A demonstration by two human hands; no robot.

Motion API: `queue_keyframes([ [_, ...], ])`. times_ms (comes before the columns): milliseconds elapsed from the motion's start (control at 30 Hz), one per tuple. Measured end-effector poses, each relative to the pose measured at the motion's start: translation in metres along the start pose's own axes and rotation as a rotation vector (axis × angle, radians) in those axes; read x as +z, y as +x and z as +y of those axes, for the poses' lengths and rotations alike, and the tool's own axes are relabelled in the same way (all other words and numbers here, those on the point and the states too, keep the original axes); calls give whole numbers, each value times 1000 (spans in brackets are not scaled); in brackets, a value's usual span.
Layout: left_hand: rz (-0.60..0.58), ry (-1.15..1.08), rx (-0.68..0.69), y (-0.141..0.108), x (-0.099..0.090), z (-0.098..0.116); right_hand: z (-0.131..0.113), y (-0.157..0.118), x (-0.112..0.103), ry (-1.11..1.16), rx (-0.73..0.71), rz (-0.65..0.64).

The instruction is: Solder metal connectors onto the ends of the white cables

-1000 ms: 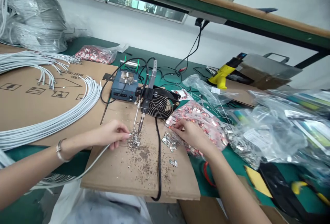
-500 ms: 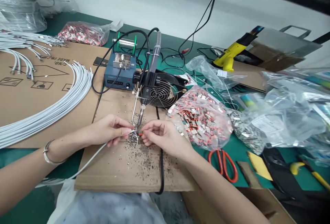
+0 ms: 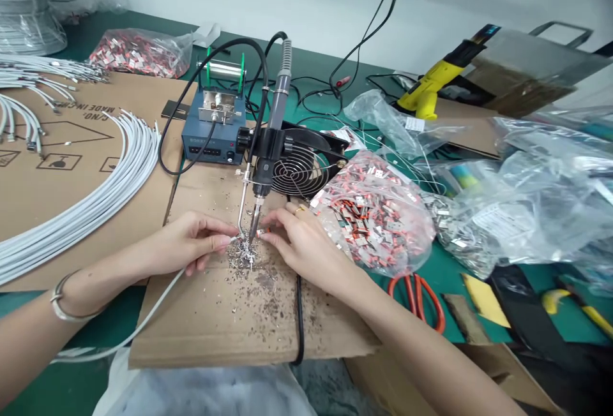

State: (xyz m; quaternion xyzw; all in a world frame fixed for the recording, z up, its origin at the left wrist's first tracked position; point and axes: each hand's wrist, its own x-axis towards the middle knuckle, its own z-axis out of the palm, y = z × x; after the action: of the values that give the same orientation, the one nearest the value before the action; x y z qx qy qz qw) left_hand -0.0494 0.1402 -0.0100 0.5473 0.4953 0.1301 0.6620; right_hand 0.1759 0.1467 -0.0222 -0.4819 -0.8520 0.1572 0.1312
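The left hand (image 3: 197, 242) is clamping a cable (image 3: 158, 306) near its end between thumb and fingers, just left of the tip of the iron (image 3: 280, 100). The right hand (image 3: 306, 245) is pinching a connector (image 3: 261, 233) just right of it. Metal bits (image 3: 246, 254) are lying below on the cardboard (image 3: 201, 323); behind, a fan (image 3: 297, 173) is standing.

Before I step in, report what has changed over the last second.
The right hand has moved left, from the bag of connectors to beside the tip of the soldering iron, with a small orange-and-white piece now in its grip. The left hand still holds the white cable near the tip; the iron and blue station stayed put, though the camera's view shifted.
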Motion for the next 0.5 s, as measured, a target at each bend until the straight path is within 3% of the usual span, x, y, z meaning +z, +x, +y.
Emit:
queue_keyframes([
  [167, -9, 16, 28, 0, -1, -3, 2, 8, 0, -53, -73, -43],
  [367, -47, -25, 30, 0, 3, -3, 0, -7, -16, 200, 11, -77],
  [500, -65, -20, 46, 1, 8, -4, -1, -20, -20, 271, -46, -108],
])
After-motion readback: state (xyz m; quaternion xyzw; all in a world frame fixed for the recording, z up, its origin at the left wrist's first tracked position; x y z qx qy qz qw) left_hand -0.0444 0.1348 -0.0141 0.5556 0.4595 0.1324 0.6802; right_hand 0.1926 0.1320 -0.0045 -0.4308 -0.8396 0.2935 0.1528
